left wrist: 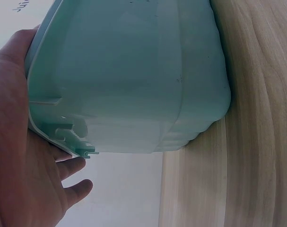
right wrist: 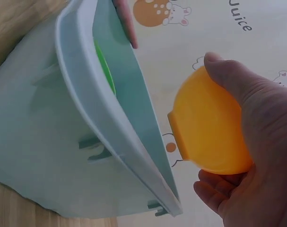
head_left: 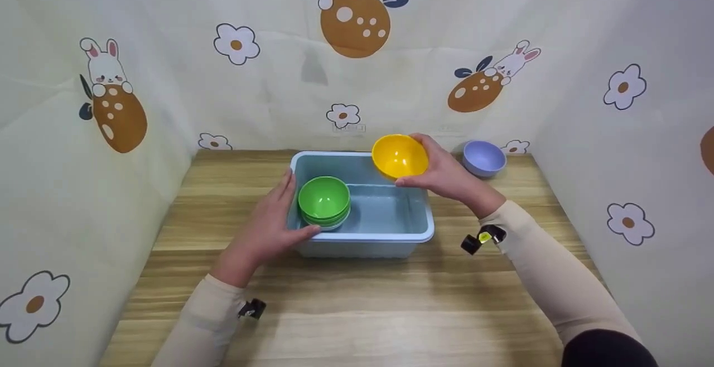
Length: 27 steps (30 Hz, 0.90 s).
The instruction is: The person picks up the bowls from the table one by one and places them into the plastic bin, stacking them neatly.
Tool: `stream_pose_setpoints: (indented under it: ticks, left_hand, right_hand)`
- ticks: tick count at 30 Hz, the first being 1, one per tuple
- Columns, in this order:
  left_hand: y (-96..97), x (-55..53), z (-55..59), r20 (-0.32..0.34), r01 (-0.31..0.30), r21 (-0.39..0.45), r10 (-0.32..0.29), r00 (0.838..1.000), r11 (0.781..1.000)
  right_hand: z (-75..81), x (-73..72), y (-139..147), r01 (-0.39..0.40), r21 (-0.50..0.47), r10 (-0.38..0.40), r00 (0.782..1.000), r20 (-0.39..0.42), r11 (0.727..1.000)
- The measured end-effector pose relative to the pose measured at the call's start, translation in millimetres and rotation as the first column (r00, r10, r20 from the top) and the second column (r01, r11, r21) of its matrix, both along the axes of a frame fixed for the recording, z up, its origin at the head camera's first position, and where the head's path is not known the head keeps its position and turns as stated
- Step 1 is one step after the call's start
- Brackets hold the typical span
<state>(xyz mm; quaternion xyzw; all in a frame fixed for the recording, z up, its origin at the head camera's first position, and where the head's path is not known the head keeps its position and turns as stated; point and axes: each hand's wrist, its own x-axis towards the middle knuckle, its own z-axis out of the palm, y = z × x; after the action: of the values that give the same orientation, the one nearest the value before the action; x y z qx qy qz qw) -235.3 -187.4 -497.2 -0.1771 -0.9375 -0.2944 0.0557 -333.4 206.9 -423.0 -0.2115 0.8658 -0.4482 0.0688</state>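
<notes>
My right hand grips a yellow bowl between thumb and fingers, above the back right part of a light blue plastic bin. In the right wrist view the yellow bowl is tilted, its foot facing the bin. My left hand rests on the bin's front left corner, fingers extended along the left side and thumb on the front rim. In the left wrist view these fingers look straight and loose. Inside the bin, at the left, stands a stack of bowls with a green bowl on top.
A purple bowl stands on the wooden table behind and right of the bin, close to the back wall. Cloth walls with printed rabbits and flowers enclose the table at the back and both sides.
</notes>
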Motion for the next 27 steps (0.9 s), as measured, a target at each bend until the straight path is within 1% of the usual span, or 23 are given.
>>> stream_pose_setpoints:
  ticks: [5,10,16,22,27]
  left_hand:
    - [0.1,0.1,1.4,0.003,-0.004,0.007,0.004,1.0,1.0]
    - [0.4,0.2,-0.1,0.003,-0.009,0.002,0.009,1.0,1.0]
    - [0.4,0.5,0.1,0.02,-0.008,0.015,0.008,1.0,1.0]
    - [0.9,1.1,0.9,0.032,-0.012,0.012,0.011,0.999,1.0]
    - [1.4,0.5,0.7,0.037,-0.008,0.01,0.007,0.999,1.0]
  right_hand:
    - [0.3,-3.3,-4.6,-0.026,-0.018,0.026,1.0,0.003,1.0]
    - [-0.1,-5.4,-10.8,-0.046,-0.017,0.046,0.999,0.01,0.999]
    - [-0.1,-8.9,-19.4,-0.059,-0.009,0.059,0.998,0.0,0.998]
    - [1.0,-12.8,-29.2,-0.084,-0.023,0.084,0.996,0.013,0.996]
    - [1.8,-15.9,-37.4,-0.105,-0.013,0.105,0.994,0.016,0.994]
